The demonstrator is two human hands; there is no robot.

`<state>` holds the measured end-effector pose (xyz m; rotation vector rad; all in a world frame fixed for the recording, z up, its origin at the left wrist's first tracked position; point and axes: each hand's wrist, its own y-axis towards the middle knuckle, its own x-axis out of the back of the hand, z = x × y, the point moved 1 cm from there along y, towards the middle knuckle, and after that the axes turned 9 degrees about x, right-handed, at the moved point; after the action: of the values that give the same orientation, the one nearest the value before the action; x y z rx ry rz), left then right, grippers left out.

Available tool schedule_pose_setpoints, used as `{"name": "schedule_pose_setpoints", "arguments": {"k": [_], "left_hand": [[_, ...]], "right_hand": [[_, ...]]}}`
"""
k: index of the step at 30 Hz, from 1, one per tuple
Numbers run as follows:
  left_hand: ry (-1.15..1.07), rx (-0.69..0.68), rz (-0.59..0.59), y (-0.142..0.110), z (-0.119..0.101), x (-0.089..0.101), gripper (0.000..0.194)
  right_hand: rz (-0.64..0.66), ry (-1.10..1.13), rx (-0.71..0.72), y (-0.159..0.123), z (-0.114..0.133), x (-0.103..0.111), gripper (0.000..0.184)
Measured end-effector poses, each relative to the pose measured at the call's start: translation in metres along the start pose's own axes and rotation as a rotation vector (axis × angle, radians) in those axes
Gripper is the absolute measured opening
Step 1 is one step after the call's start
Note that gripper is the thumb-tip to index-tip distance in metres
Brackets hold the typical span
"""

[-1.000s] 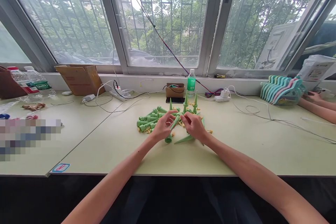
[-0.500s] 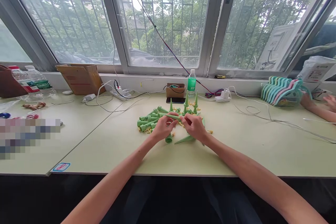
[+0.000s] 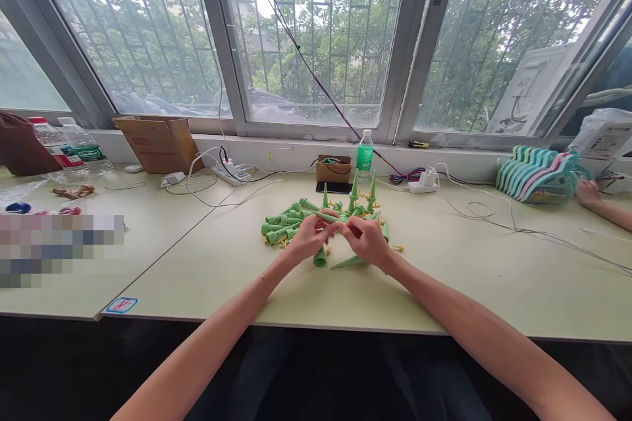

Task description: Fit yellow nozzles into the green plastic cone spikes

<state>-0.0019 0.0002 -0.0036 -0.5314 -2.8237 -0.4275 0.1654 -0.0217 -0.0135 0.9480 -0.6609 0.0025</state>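
Over the middle of the table, my left hand (image 3: 312, 237) is closed around a green plant watering spike (image 3: 323, 215), whose pointed end sticks out to the left. My right hand (image 3: 364, 239) pinches at the other end of the same spike; the small part between the fingertips is hidden. Just behind and left of my hands lies a pile of green spikes (image 3: 280, 233) with yellow valves among them. Several spikes (image 3: 354, 192) stand upright behind my right hand. One hollow spike (image 3: 320, 259) shows its round opening toward me, and another spike (image 3: 347, 262) lies beneath my right hand.
Behind the pile are a phone (image 3: 334, 187), a small cardboard box (image 3: 334, 171) and a green-labelled bottle (image 3: 365, 154). Cables and power strips (image 3: 231, 174) run along the wall. Hangers (image 3: 538, 174) and another person's hand (image 3: 587, 193) are at right.
The view has shifted slightly, while my hands stay together on the spike with only small finger movement. At far right, one of the other person's two hands has left the view.
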Motion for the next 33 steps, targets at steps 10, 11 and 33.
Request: {"name": "schedule_pose_setpoints", "arguments": {"k": [10, 11, 33], "left_hand": [[0.437, -0.157, -0.09, -0.003, 0.006, -0.003, 0.021], [0.48, -0.172, -0.093, -0.003, 0.006, -0.003, 0.02], [0.637, -0.187, -0.043, -0.001, 0.005, -0.002, 0.029]], "right_hand": [[-0.138, -0.136, -0.022, 0.003, -0.009, 0.009, 0.048], [-0.144, -0.149, -0.026, 0.003, -0.01, 0.009, 0.047], [-0.066, -0.22, -0.069, 0.006, -0.008, 0.011, 0.041]]}}
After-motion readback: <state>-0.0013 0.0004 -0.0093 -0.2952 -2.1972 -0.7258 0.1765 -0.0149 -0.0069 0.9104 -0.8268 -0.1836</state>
